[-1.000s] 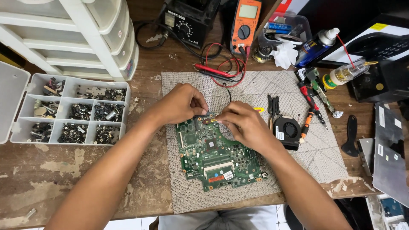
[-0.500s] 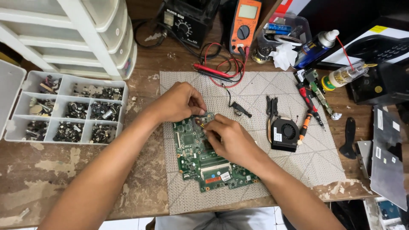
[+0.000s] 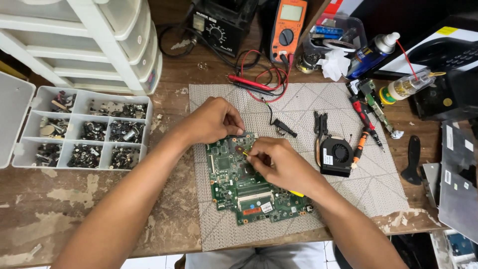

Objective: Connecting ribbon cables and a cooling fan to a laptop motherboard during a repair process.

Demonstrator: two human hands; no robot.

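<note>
Now green circuit board on grey mat, tabletop front edge; left hand curled, pressing board's far corner; right hand over its middle, pinching yellow-handled screwdriver.

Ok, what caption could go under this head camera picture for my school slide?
Two bare hands, left hand and right hand, work on a green circuit board lying on a grey mat.

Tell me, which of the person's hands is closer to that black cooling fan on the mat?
The right hand. It works on the green circuit board just left of the cooling fan; the left hand rests farther left, at the board's top edge.
</note>
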